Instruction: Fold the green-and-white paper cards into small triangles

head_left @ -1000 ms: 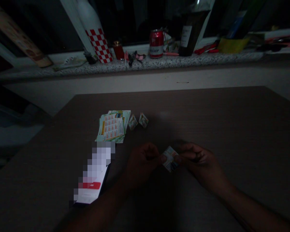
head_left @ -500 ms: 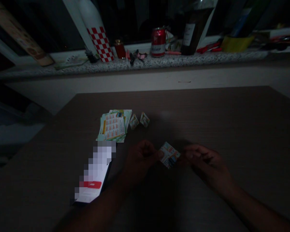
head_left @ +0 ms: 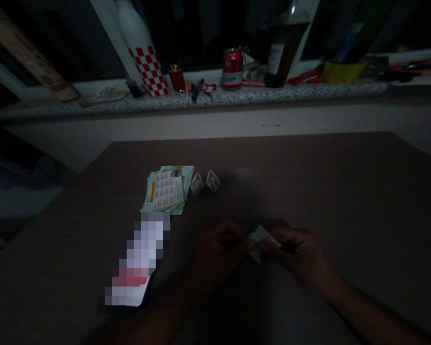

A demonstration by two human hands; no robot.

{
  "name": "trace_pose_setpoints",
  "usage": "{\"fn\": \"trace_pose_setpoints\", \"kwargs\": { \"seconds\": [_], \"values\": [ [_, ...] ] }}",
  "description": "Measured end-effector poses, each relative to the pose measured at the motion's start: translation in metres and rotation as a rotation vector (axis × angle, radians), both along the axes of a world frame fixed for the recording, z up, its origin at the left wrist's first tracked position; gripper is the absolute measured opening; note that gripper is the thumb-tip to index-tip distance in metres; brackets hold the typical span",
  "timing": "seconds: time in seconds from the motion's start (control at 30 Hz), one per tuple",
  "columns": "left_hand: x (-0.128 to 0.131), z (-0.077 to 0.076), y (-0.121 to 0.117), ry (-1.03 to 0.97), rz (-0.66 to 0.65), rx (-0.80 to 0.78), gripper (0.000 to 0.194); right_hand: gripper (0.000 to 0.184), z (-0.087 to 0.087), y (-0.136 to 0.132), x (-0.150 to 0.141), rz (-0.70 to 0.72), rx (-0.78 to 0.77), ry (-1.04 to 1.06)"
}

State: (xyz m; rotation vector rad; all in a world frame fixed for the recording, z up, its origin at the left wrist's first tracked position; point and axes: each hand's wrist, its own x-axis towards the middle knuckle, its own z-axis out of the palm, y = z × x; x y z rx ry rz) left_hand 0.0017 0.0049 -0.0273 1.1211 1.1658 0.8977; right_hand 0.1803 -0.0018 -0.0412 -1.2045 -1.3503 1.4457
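A small folded square of printed paper [head_left: 260, 234] is pinched between my two hands above the table. My left hand [head_left: 224, 247] grips its left corner between thumb and fingers. On the right side, my right hand [head_left: 296, 247] has its thumb over the paper's face and fingers behind it. Two small folded paper pieces [head_left: 212, 180] stand on the table farther back. Beside them lies a stack of printed paper cards [head_left: 167, 190], green and white with orange number blocks. The paper's lower part is dim and partly covered by my thumbs.
A phone [head_left: 140, 268] with a lit, blurred screen lies left of my left forearm on the wooden table [head_left: 309, 177]. Behind, the granite sill [head_left: 244, 96] bears a checkered bottle [head_left: 149, 67], a red can [head_left: 232, 69], a dark bottle [head_left: 276, 62] and a yellow container [head_left: 345, 72].
My right hand has moved left onto the paper, its thumb now over the face. Both hands and the paper sit slightly lower and farther right; the camera view has shifted a little.
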Motion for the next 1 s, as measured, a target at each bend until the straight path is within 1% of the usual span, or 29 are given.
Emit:
{"fn": "trace_pose_setpoints", "kwargs": {
  "seconds": [0.1, 0.23, 0.33, 0.43, 0.57, 0.7, 0.8, 1.0],
  "values": [
    [0.004, -0.001, -0.004, 0.004, -0.005, 0.008, 0.020, 0.022, -0.002, -0.001, 0.001, 0.013, 0.020, -0.021],
    [0.004, 0.001, -0.005, 0.005, 0.008, -0.023, 0.021, 0.027, -0.003, -0.002, 0.002, 0.004, -0.006, -0.010],
    [0.000, 0.005, -0.002, -0.030, 0.044, -0.047, 0.023, 0.027, 0.000, -0.001, 0.003, -0.022, -0.030, 0.021],
    [-0.003, 0.007, 0.000, -0.053, 0.066, -0.051, 0.024, 0.025, 0.002, -0.001, 0.003, -0.012, -0.040, 0.044],
    [-0.002, 0.006, -0.001, -0.067, 0.087, -0.036, 0.023, 0.025, 0.002, -0.001, 0.002, -0.026, -0.018, 0.016],
    [0.000, 0.005, -0.003, -0.123, 0.101, -0.032, 0.031, 0.025, 0.000, -0.003, 0.001, 0.002, 0.005, -0.005],
    [0.000, 0.003, -0.004, -0.059, 0.093, 0.001, 0.029, 0.025, 0.000, -0.005, 0.001, 0.021, 0.015, -0.036],
    [0.004, -0.003, -0.006, 0.009, -0.011, 0.005, 0.021, 0.026, -0.003, -0.005, 0.001, 0.018, 0.022, -0.078]
  ]
}}
